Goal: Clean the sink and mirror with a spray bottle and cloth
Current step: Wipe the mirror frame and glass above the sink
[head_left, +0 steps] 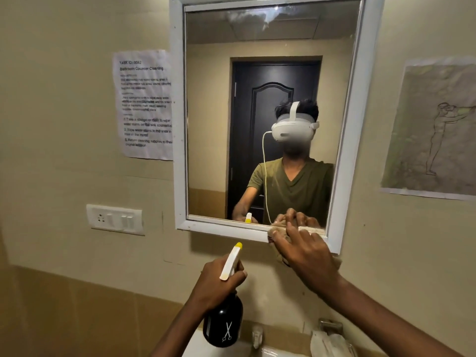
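A white-framed mirror point(270, 47) hangs on the beige wall. Pressed against its lower right frame edge is a beige cloth point(279, 232), mostly hidden under my right hand point(306, 253), which lies flat on it. Below the mirror, my left hand point(219, 282) grips the neck of a black spray bottle point(223, 324) with a white trigger head and yellow nozzle pointing up at the wall. The white sink point(195, 343) shows only as a sliver at the bottom edge, with a chrome tap point(257, 336) behind it.
A printed task sheet point(144, 104) is taped left of the mirror, a sketch on paper point(435, 130) to its right. A white switch plate point(114, 219) sits low on the left. A soap holder with a wrapped item point(331, 340) is at the bottom right.
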Demonstrator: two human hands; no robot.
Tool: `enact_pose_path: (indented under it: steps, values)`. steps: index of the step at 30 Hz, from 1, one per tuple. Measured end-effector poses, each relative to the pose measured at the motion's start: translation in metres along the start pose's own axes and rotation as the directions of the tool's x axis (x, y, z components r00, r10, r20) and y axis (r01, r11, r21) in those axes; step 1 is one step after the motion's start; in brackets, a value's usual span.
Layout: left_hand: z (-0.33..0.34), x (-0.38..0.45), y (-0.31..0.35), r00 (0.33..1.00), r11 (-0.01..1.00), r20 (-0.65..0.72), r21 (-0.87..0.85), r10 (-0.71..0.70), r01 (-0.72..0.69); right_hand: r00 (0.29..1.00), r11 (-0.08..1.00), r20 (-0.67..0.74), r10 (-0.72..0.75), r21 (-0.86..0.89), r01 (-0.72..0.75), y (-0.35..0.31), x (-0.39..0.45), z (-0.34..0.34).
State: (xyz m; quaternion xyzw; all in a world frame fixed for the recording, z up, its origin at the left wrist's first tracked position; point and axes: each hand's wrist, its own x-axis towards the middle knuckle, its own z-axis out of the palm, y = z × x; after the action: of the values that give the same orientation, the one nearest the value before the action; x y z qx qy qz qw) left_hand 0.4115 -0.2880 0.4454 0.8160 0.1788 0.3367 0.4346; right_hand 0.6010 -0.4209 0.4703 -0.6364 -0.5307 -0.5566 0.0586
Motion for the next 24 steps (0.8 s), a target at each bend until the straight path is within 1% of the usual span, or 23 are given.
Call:
enact_pose_path:
  steps: [3, 6, 8, 12, 15, 17, 19, 21, 24]
  values:
    - [-0.007, 0.001, -0.005, 1.000, 1.000, 0.011, 0.009, 0.012, -0.013, 0.999, 0.999, -0.039, 0.023, 0.036, -0.021, -0.028, 0.025, 0.003]
    - [-0.014, 0.008, -0.012, 0.997, 0.998, 0.046, 0.003, 0.058, -0.058, 0.999, 0.999, -0.032, 0.037, 0.014, -0.037, -0.050, 0.042, 0.007]
    - [-0.021, 0.014, -0.015, 0.993, 0.997, 0.080, -0.008, 0.082, -0.082, 0.999, 0.999, 0.005, 0.043, -0.023, -0.043, -0.041, 0.033, 0.005]
    - [-0.038, 0.023, -0.022, 0.977, 0.988, 0.150, 0.007, 0.149, -0.152, 0.991, 0.991, 0.084, 0.108, -0.095, -0.100, -0.012, -0.003, -0.015]
    - [-0.047, 0.029, -0.033, 0.967, 0.986, 0.196, -0.023, 0.164, -0.162, 0.982, 0.979, 0.113, 0.149, -0.158, -0.130, -0.009, -0.010, -0.024]
    - [-0.048, 0.032, -0.037, 0.958, 0.983, 0.222, -0.039, 0.184, -0.180, 0.975, 0.972, 0.123, 0.188, -0.165, -0.167, -0.013, -0.007, -0.024]
    - [-0.048, 0.034, -0.040, 0.954, 0.977, 0.212, -0.051, 0.213, -0.207, 0.970, 0.971, 0.127, 0.205, -0.151, -0.185, -0.023, 0.001, -0.021]
    - [-0.045, 0.035, -0.039, 0.956, 0.970, 0.161, -0.027, 0.244, -0.243, 0.972, 0.977, 0.136, 0.191, -0.118, -0.176, -0.034, 0.012, -0.017]
    - [-0.040, 0.040, -0.039, 0.966, 0.976, 0.141, -0.057, 0.215, -0.209, 0.974, 0.985, 0.152, 0.169, -0.061, -0.161, -0.045, 0.024, -0.012]
